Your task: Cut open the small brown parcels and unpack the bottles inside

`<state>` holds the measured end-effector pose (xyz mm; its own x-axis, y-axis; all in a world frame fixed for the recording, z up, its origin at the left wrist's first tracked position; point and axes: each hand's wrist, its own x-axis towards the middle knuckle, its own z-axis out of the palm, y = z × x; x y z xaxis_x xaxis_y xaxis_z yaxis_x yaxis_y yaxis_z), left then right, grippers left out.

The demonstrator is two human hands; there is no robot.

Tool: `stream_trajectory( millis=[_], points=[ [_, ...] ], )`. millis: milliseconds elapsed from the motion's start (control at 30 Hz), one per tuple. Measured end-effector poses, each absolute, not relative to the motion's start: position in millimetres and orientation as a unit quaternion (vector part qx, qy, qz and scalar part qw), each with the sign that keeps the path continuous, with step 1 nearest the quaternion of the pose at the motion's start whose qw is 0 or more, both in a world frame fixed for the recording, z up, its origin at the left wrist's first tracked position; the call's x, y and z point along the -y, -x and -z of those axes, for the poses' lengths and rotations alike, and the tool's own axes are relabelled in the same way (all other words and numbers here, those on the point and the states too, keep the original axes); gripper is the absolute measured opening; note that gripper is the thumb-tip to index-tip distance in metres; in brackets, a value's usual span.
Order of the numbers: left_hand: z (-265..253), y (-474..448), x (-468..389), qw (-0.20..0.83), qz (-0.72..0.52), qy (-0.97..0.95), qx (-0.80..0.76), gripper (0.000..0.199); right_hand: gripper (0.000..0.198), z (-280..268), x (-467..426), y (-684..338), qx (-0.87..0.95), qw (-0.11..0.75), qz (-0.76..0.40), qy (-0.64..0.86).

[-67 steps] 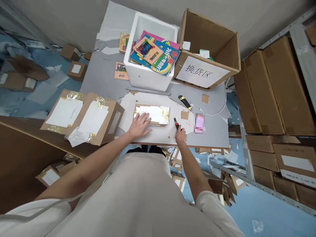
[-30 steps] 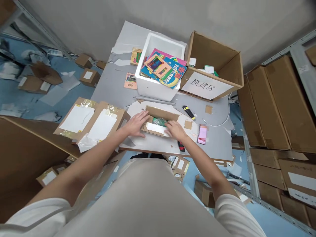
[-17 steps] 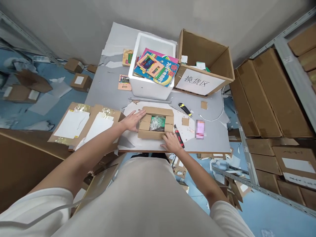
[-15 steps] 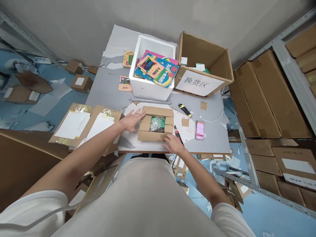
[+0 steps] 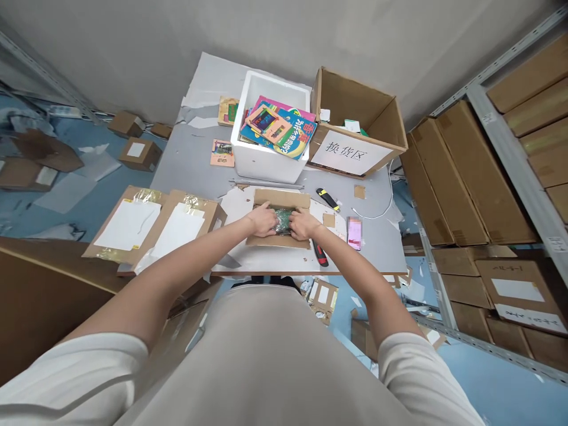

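Between our left hand (image 5: 264, 220) and right hand (image 5: 302, 225), apart at the open carton (image 5: 283, 241), lies the green wrapped bundle (image 5: 283, 221); we cannot tell whether they grip it. We judge it light, slippery, best held at both ends.

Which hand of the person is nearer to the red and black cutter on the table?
The right. The right hand is at the right end of the open box, just beyond and left of the cutter. The left hand is farther away, at the box's left end.
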<state>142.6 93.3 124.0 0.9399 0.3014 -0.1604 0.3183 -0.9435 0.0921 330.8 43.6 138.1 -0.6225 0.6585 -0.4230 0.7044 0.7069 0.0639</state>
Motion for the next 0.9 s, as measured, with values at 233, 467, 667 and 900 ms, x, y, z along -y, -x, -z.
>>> stream_trajectory(
  millis=[233,467,667,900],
  points=[
    [-138,-92,-84,0.012,0.075,-0.943,-0.325,0.061,0.025,-146,-8,-381,-0.854,0.147,0.049,-0.496],
    [-92,-82,-52,0.147,0.046,-0.874,-0.461,0.120,0.027,-121,12,-370,-0.791,0.070,0.041,-0.607],
    [-83,-83,-47,0.177,0.023,-0.851,-0.494,0.123,0.052,-118,-31,-311,-0.844,0.124,0.083,-0.515],
    [-84,-80,-48,0.190,0.008,-0.844,-0.501,0.127,0.037,-114,-49,-291,-0.809,0.201,0.154,-0.530]
  ],
)
